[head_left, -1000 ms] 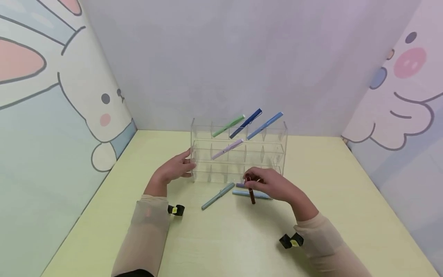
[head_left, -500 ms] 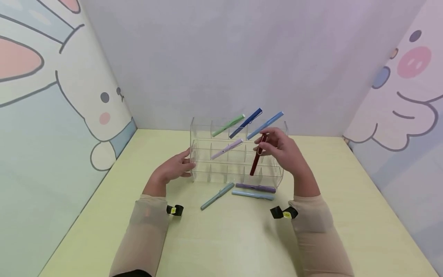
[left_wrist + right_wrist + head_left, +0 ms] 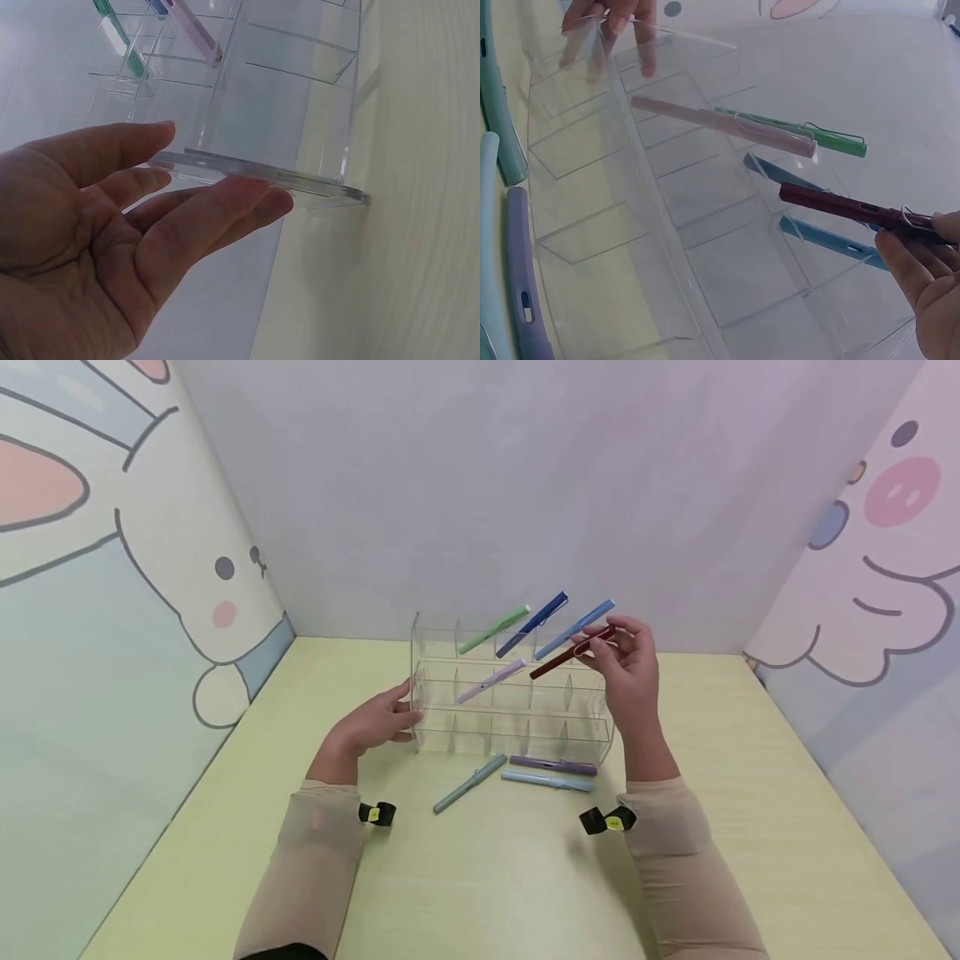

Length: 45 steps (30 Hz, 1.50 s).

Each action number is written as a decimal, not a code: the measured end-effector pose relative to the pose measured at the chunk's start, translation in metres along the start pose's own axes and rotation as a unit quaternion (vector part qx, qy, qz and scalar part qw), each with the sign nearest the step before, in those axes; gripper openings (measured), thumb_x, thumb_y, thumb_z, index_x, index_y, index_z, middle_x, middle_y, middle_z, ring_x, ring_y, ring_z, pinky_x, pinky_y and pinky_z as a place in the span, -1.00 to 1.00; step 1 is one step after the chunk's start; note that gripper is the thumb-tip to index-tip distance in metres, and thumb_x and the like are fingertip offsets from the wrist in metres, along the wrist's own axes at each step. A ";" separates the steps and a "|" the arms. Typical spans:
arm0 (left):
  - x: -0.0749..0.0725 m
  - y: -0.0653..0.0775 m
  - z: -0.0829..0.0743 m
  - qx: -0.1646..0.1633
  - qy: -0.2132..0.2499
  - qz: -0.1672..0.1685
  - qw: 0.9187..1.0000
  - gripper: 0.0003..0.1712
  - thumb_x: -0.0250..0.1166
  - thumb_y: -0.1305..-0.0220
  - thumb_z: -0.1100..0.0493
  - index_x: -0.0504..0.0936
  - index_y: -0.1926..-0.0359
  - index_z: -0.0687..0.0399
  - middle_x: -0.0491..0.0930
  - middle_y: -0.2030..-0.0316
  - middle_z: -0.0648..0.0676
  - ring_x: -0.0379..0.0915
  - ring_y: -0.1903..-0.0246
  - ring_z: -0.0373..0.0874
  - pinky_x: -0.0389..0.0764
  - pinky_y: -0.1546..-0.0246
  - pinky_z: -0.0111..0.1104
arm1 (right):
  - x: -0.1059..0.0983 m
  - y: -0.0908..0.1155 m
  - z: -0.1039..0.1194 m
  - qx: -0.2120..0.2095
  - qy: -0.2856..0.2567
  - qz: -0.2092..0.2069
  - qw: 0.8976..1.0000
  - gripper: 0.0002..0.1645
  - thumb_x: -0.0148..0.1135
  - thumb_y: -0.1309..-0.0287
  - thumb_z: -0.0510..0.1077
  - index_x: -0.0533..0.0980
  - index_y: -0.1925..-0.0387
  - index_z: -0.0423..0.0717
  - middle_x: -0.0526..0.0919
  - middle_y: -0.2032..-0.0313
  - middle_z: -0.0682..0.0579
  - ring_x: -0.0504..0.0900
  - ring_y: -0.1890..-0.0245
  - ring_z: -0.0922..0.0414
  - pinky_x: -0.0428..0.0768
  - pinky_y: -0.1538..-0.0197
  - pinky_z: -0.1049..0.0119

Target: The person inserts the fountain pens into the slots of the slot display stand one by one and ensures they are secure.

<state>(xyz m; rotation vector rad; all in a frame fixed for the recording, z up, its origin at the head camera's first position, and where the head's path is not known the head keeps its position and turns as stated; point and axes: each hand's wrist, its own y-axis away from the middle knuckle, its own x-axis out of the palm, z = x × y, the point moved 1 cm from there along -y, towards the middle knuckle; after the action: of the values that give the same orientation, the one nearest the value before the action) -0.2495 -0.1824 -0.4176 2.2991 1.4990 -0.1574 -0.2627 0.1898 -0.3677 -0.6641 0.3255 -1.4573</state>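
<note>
My right hand [image 3: 628,670] pinches a dark red pen [image 3: 566,656] near its clip end, between thumb and fingers. The pen slants above the right half of a clear tiered pen rack [image 3: 472,724], its free end pointing down and left. My left hand [image 3: 378,724] holds the rack's left side panel, thumb on one face and fingers on the other in the left wrist view. Green [image 3: 495,630], dark blue [image 3: 531,625] and light blue [image 3: 573,631] pens lean in the top tier. A pale pink-lilac pen [image 3: 491,682] leans in the middle tier.
On the table before the rack lie a grey-green pen [image 3: 470,784], a purple pen [image 3: 553,766] and a pale blue pen [image 3: 547,780]. A plain wall [image 3: 480,485] stands behind the rack. Cartoon-printed walls flank the table [image 3: 480,893].
My right hand has lifted the dark red pen from near the table up to the rack's upper right, tipping it from upright to slanted. My left hand stays at the rack's side.
</note>
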 end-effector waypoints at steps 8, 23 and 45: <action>-0.001 -0.001 0.003 -0.001 -0.001 -0.001 1.000 -0.14 0.12 -0.48 0.13 -0.18 -0.56 -0.35 0.31 -0.33 0.33 0.33 -0.31 0.20 0.58 -0.16 -0.10 | 0.006 0.002 -0.011 0.034 0.080 0.027 0.996 -0.55 0.14 -0.36 -0.25 0.32 -0.17 -0.40 0.53 -0.01 -0.38 0.69 0.07 0.06 0.70 0.01 0.23; -0.001 -0.003 0.004 0.003 -0.002 0.001 1.000 -0.14 0.12 -0.48 0.15 -0.19 -0.57 -0.32 0.29 -0.34 0.34 0.32 -0.31 0.21 0.61 -0.12 -0.13 | 0.005 0.005 -0.021 0.139 0.205 0.129 0.960 -0.63 0.15 -0.38 -0.15 0.45 -0.13 -0.24 0.60 0.01 -0.21 0.66 0.05 0.08 0.69 -0.02 0.33; -0.001 -0.003 0.003 0.007 -0.003 0.004 1.000 -0.15 0.10 -0.49 0.17 -0.18 -0.56 -0.37 0.30 -0.34 0.35 0.30 -0.32 0.22 0.61 -0.12 -0.12 | 0.005 0.006 -0.015 0.140 0.336 0.170 0.916 -0.59 0.16 -0.37 0.08 0.53 -0.16 0.06 0.67 0.05 -0.01 0.63 0.07 0.03 0.64 0.06 0.30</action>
<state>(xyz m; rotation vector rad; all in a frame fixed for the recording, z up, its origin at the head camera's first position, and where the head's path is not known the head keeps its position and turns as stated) -0.2521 -0.1839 -0.4211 2.3123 1.4904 -0.1726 -0.2660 0.1812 -0.3826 0.1484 0.7093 -1.3184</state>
